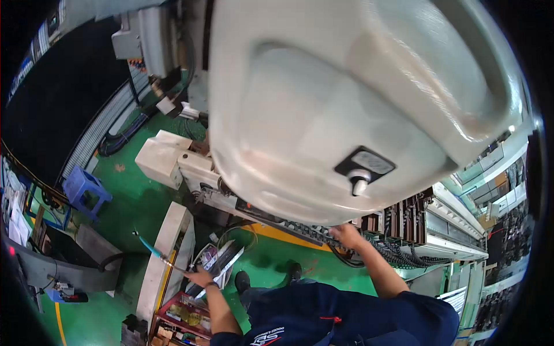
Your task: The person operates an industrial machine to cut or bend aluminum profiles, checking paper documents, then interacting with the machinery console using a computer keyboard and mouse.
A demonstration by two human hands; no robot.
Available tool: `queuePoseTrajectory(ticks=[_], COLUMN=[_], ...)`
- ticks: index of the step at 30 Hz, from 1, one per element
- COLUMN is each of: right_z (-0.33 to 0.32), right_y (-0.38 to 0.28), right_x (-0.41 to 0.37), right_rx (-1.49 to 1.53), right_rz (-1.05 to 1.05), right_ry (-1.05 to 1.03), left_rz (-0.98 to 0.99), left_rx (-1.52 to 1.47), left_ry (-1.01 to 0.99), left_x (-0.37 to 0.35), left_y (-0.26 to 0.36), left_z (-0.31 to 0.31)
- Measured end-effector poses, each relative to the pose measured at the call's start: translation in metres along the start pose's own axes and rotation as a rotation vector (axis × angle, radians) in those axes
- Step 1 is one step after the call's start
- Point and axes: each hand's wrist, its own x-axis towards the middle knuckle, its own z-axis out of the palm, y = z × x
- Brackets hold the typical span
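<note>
My left hand (pixel 200 277) is closed round the rear end of a long thin tool with a teal middle section (pixel 151 247). The tool points away to the left, over a pale machine beam (pixel 164 239). Its far tip is narrow and dark. My right hand (pixel 348 236) is at a machine rail (pixel 306 232) lined with small metal parts, just below the edge of a large cream machine cover (pixel 323 127). Its fingers are curled at the rail, and what they grip is too small to make out.
A red tray (pixel 184 314) of parts and a bin (pixel 222 262) of odds and ends stand by my left arm. Dark tool blocks (pixel 398 222) and black cable chains lie beyond my right hand. On the green floor stands a blue stool (pixel 86 191).
</note>
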Motion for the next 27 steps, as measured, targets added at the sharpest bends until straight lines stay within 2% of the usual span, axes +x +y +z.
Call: queuePoseTrajectory(ticks=[1, 2, 3, 4, 5, 6, 7, 9, 10, 12, 13, 14, 15, 16, 17, 18, 21, 22, 24, 27], right_z=[-0.019, -0.038, -0.052, -0.063, -0.075, -0.084, -0.098, -0.118, -0.124, -0.134, -0.131, -0.127, -0.135, -0.136, -0.133, -0.133, -0.138, -0.133, -0.129, -0.133], right_y=[0.006, 0.011, 0.035, 0.058, 0.072, 0.081, 0.077, 0.071, 0.074, 0.095, 0.102, 0.118, 0.112, 0.105, 0.110, 0.109, 0.116, 0.122, 0.129, 0.118], right_x=[0.015, 0.032, 0.062, 0.092, 0.113, 0.141, 0.154, 0.180, 0.190, 0.224, 0.231, 0.254, 0.255, 0.251, 0.254, 0.262, 0.264, 0.269, 0.268, 0.264], right_rx=[-0.088, -0.173, -0.178, -0.181, -0.301, -0.353, -0.320, -0.247, -0.245, -0.311, -0.284, -0.284, -0.280, -0.278, -0.240, -0.328, -0.292, -0.275, -0.240, -0.202], right_rz=[-0.065, -0.136, -0.187, -0.239, -0.274, -0.278, -0.231, -0.179, -0.213, -0.302, -0.321, -0.379, -0.345, -0.306, -0.386, -0.385, -0.466, -0.485, -0.474, -0.453], right_ry=[0.095, 0.192, 0.241, 0.290, 0.349, 0.395, 0.380, 0.374, 0.343, 0.150, 0.182, 0.117, 0.082, 0.031, 0.037, -0.044, -0.076, -0.064, -0.080, -0.119], left_rz=[-0.129, 0.004, -0.036, 0.122, 0.218, 0.060, -0.132, -0.088, -0.015, -0.162, -0.108, -0.061, -0.038, -0.208, -0.378, -0.551, -0.523, -0.486, -0.389, -0.299], left_rx=[-0.013, -0.013, -0.124, -0.043, -0.312, -0.416, -0.455, -0.549, -0.443, -0.522, -0.501, -0.486, -0.433, -0.455, -0.488, -0.517, -0.719, -0.637, -0.542, -0.514], left_ry=[-0.062, -0.073, -0.247, -0.319, -0.647, -0.957, -1.241, -1.568, -1.639, -1.716, -1.638, -1.561, -1.558, -1.420, -1.375, -1.318, -1.338, -1.212, -1.176, -1.157], left_x=[-0.031, -0.057, -0.109, -0.128, -0.159, -0.198, -0.247, -0.320, -0.352, -0.405, -0.432, -0.456, -0.469, -0.486, -0.496, -0.503, -0.504, -0.508, -0.511, -0.518], left_y=[0.021, 0.020, 0.069, 0.046, 0.074, 0.102, 0.170, 0.231, 0.259, 0.293, 0.311, 0.330, 0.339, 0.345, 0.350, 0.350, 0.344, 0.345, 0.357, 0.349], left_z=[0.003, 0.022, 0.005, 0.051, 0.060, 0.070, 0.049, 0.070, 0.088, 0.134, 0.155, 0.175, 0.205, 0.227, 0.240, 0.246, 0.237, 0.224, 0.184, 0.165])
